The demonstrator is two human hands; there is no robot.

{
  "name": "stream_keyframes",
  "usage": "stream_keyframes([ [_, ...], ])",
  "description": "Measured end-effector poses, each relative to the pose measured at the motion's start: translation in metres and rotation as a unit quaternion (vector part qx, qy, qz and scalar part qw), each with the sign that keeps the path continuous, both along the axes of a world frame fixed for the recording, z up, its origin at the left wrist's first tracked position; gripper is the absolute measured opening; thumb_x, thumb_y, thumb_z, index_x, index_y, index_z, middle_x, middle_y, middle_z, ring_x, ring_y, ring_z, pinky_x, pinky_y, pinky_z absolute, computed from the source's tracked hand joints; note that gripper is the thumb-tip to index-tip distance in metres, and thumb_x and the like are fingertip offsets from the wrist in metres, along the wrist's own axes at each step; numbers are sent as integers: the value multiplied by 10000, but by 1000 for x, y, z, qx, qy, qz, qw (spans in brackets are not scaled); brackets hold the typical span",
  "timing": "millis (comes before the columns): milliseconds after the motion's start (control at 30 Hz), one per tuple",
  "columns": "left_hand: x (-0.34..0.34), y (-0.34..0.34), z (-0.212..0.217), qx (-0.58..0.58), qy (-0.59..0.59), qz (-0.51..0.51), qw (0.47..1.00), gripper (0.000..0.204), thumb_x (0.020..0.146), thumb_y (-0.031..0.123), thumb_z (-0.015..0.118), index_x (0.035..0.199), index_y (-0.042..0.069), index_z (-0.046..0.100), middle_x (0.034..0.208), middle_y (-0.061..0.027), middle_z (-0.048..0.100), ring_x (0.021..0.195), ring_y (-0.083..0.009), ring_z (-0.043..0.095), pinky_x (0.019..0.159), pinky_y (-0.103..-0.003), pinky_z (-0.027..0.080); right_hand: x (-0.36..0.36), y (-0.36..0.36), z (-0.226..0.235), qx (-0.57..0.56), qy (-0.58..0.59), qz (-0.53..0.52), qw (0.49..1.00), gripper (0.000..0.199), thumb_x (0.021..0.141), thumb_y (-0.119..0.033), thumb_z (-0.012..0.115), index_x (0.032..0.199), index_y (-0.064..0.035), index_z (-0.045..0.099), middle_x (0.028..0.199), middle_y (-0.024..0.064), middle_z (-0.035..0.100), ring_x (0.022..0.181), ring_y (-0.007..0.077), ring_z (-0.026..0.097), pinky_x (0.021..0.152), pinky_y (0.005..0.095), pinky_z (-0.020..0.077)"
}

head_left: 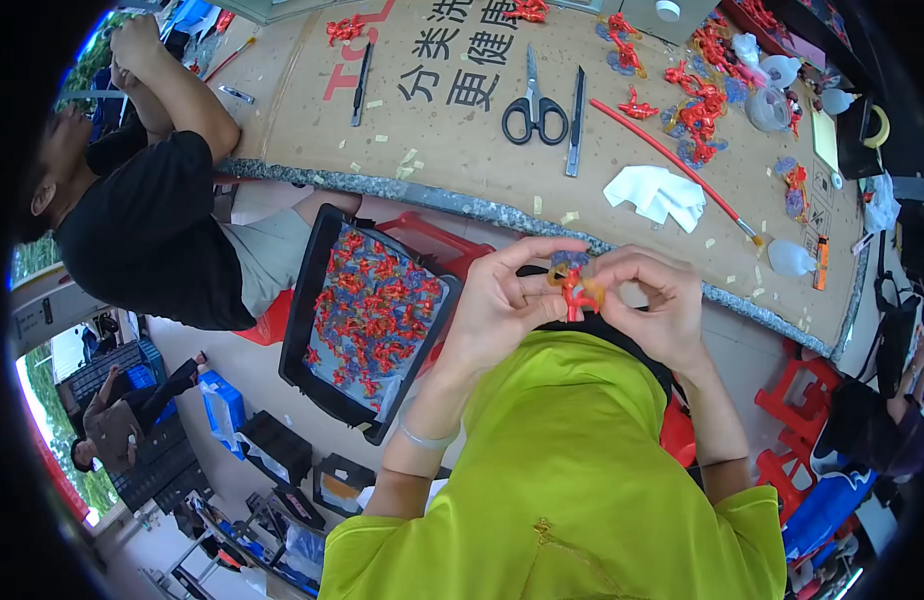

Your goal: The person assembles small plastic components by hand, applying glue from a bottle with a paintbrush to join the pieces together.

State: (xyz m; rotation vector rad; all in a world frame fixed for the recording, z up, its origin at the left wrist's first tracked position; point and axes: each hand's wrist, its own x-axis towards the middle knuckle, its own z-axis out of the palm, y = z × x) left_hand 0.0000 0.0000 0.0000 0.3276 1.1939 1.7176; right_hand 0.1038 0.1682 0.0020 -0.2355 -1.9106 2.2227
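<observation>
A small red figurine (579, 295) with translucent purple and amber parts is held up between both hands, just off the table's near edge. My left hand (507, 300) grips it from the left, thumb and fingers closed on it. My right hand (652, 300) pinches its right side with thumb and forefinger. On the cardboard-covered table ahead lie black-handled scissors (534, 112), a craft knife (576, 125) and a crumpled white tissue (657, 196). Further right is a long red paintbrush (672, 160).
A black crate (312, 330) full of similar figurines stands left of me, beside red stools (437, 235). More figurines (702, 110) and small bottles (790, 257) sit on the table's right. Another knife (362, 85) lies further left. A co-worker in black (147, 230) sits at the left.
</observation>
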Motion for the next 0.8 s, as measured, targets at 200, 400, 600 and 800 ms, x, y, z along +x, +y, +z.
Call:
stream_keyframes([
  [200,-1,3,4,25,-50,45,997,485,777,-78,655,1222,-97,463,1088,-157,603,897,-200,653,759,-275,545,8,10,-4,-33,-94,-67,993,134,813,44,606,946,54,623,896,65,649,778,95,606,724,238,492],
  [400,5,5,8,29,-22,33,999,472,784,-80,645,1226,-63,478,963,-137,638,804,-165,649,718,-258,526,5,-11,0,-223,-83,1,971,121,828,36,600,946,58,615,903,67,643,768,86,602,711,227,490],
  [600,6,0,0,1,-54,28,998,513,763,-63,682,1227,-89,464,1044,-154,623,890,-203,654,758,-278,546,5,-2,8,312,-46,-7,949,141,809,46,595,944,82,612,880,60,638,777,90,600,695,218,482],
  [800,6,1,-1,39,-54,55,996,509,767,-55,682,1226,-89,464,1010,-134,634,881,-206,657,743,-278,553,12,-1,1,-57,-96,-49,993,137,817,34,596,950,53,623,877,59,642,756,84,594,697,225,488],
])
